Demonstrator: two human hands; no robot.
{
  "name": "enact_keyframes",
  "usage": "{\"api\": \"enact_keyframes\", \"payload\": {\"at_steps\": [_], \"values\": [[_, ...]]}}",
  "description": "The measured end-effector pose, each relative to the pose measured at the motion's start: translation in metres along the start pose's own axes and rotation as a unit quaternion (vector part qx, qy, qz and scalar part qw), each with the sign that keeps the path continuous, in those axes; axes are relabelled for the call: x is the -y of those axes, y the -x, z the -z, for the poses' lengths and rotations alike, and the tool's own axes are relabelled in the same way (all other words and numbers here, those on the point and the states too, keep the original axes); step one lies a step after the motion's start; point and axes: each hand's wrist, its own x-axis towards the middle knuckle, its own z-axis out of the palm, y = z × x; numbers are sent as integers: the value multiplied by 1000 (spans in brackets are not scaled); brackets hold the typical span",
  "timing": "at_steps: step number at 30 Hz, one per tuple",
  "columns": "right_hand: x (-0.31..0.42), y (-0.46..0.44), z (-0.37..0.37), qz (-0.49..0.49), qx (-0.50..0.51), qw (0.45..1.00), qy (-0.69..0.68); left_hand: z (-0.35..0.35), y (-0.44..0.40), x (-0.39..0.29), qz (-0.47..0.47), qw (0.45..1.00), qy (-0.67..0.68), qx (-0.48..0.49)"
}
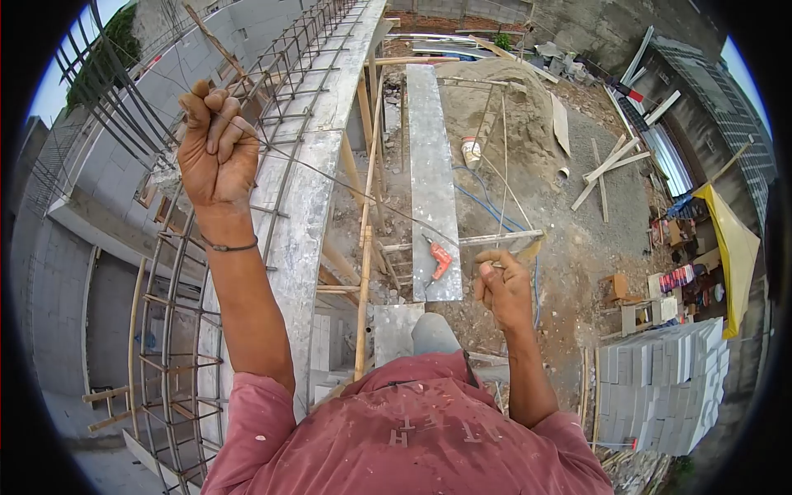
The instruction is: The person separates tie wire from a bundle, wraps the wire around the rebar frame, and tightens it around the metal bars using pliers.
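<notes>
My left hand [219, 148] is raised at the upper left beside the rebar cage [309, 62], its fingers curled closed on a thin dark wire [355, 186]. The wire slants down to the right across the gap to my right hand [505, 289]. That hand is closed in a pinch at the wire's other end, where its tip is too fine to make out. Between the hands, a red-orange power drill [441, 261] lies on a long grey scaffold plank [433, 157], just left of my right hand.
A concrete-edged formwork beam [285, 239] runs along my left, with bamboo poles [365, 272] beside it. Far below are a sand pile [511, 103], a white bucket [471, 153], stacked grey blocks [660, 388] and a yellow tarp [730, 256]. Another rebar cage [169, 346] stands at left.
</notes>
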Motion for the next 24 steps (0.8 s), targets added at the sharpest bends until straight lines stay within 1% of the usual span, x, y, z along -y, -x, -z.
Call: {"api": "enact_keyframes", "payload": {"at_steps": [1,2,3,4,5,6,7,8,9,10,11,12,13,14,15,16,17,18,19,20,21,22,23,24], "values": [[-17,1,-13,51,74,986,140,-6,-2,-1,-8,999,-25,25],[-32,7,-27,104,146,944,278,-11,-4,-4,-14,999,-29,30],[-34,14,-38,165,287,899,286,-16,-4,-10,-12,999,-34,19],[-30,20,-45,219,423,831,286,-22,-1,-16,-10,999,-40,4],[-22,19,-43,223,433,826,284,-27,1,-26,-18,1000,-14,-13],[-13,16,-39,188,559,806,49,-33,6,-40,-29,999,-22,-13],[-7,10,-34,133,647,727,-187,-40,13,-55,-45,999,-4,-6],[-7,-1,-25,133,658,717,-187,-49,20,-69,-60,998,14,1],[-9,-14,-14,19,527,748,-402,-62,28,-80,-77,997,-11,12],[-11,-23,-11,-106,354,724,-583,-75,37,-92,-92,995,-37,20],[-9,-31,-21,-119,362,716,-584,-85,45,-104,-130,987,-89,38],[-6,-39,-40,-94,349,893,-268,-99,52,-110,-140,984,-103,29],[-6,-42,-58,-47,302,948,86,-115,60,-117,-164,978,-125,30],[-19,-36,-72,-53,327,939,88,-132,70,-125,-189,970,-149,32],[-39,-26,-83,145,439,866,189,-147,80,-133,-230,958,-170,16],[-50,-20,-91,338,524,735,266,-160,93,-147,-252,949,-188,2],[-41,-18,-100,336,551,720,255,-173,108,-166,-267,943,-199,-13],[-20,-19,-107,246,707,661,41,-183,124,-186,-284,935,-209,-25],[-15,-27,-107,144,749,630,-148,-188,144,-205,-297,931,-213,-23],[-11,-36,-108,31,775,545,-319,-190,163,-221,-319,918,-232,-33],[-14,-53,-103,-70,718,527,-450,-192,184,-237,-375,876,-290,-90],[-5,-62,-105,-108,613,646,-441,-193,205,-252,-426,825,-343,-145],[6,-64,-110,-139,492,753,-414,-186,222,-260,-432,790,-400,-172],[10,-60,-119,-148,508,743,-409,-176,236,-260,-435,753,-451,-201]]}}
